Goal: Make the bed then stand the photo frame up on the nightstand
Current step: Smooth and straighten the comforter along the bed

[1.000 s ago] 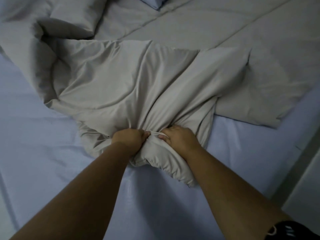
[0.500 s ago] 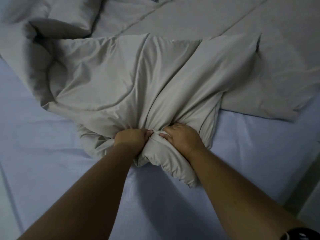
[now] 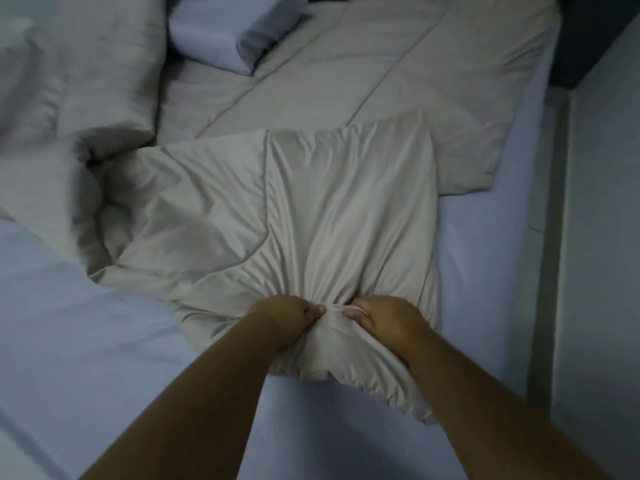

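Note:
A beige duvet (image 3: 311, 209) lies crumpled and folded over itself on a bed with a pale blue sheet (image 3: 86, 341). My left hand (image 3: 287, 318) and my right hand (image 3: 384, 318) sit side by side, both clenched on a bunched edge of the duvet near the bed's middle. Fabric gathers in tight pleats between the two fists. A pale blue pillow (image 3: 232, 29) rests on the duvet at the top. No photo frame or nightstand is in view.
The bed's right edge (image 3: 540, 237) runs down the frame beside a pale wall (image 3: 606, 271). A dark headboard corner (image 3: 595, 32) shows at the top right. More rumpled duvet (image 3: 52, 98) piles up at the upper left.
Both hands stay clenched on the duvet edge. The view has tilted up and shifted right, and the folded duvet flap has been drawn straighter; the pillow and the wall have come into view.

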